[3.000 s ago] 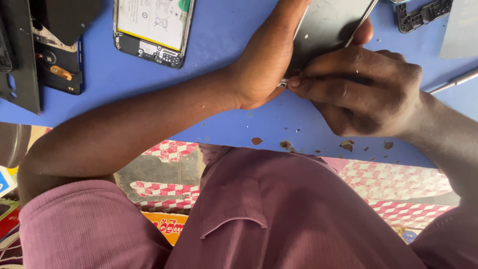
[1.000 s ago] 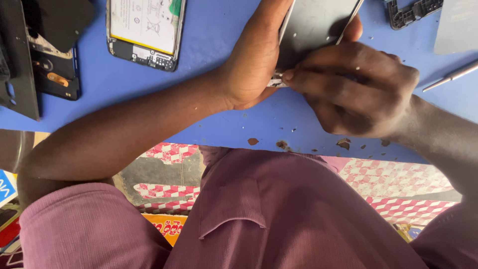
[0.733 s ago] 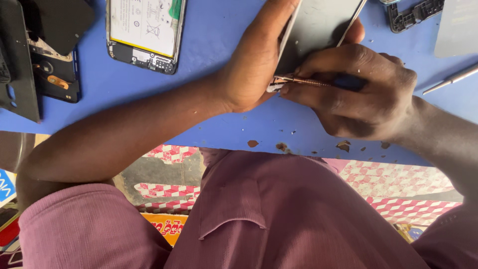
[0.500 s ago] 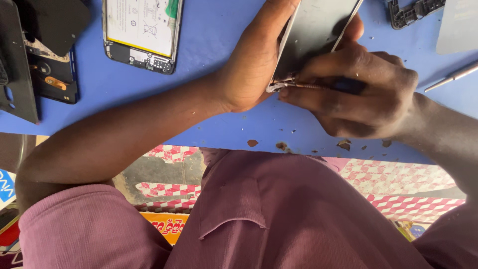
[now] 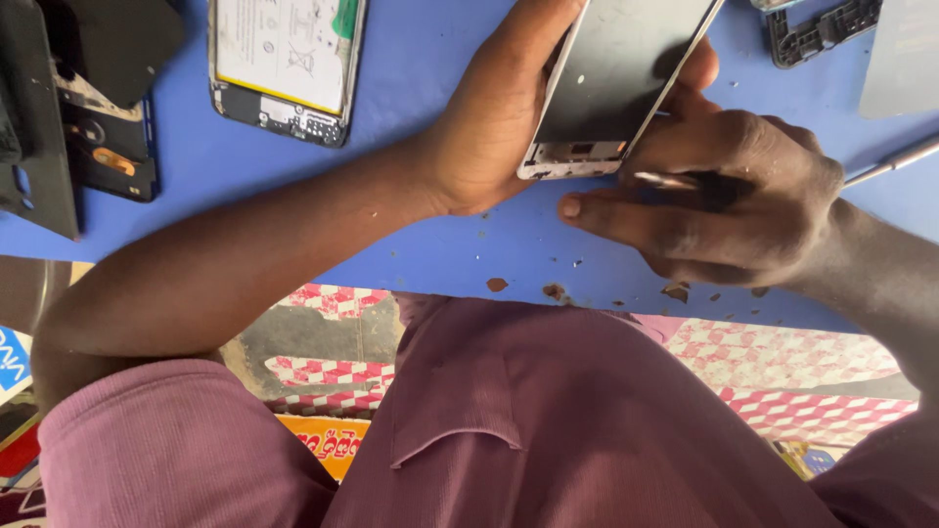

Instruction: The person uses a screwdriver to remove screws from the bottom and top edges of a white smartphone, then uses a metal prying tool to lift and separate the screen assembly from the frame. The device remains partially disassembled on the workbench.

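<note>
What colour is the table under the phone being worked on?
Blue table, with chipped brown spots near its edge; head view shows it.

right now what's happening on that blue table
A person is working on a phone screen panel at the edge of the blue table. Their left hand grips the panel along its side, while the right hand presses a thin metal tool against its lower corner. An opened phone showing its battery lies further left, with other dark phone parts beside it.
</note>
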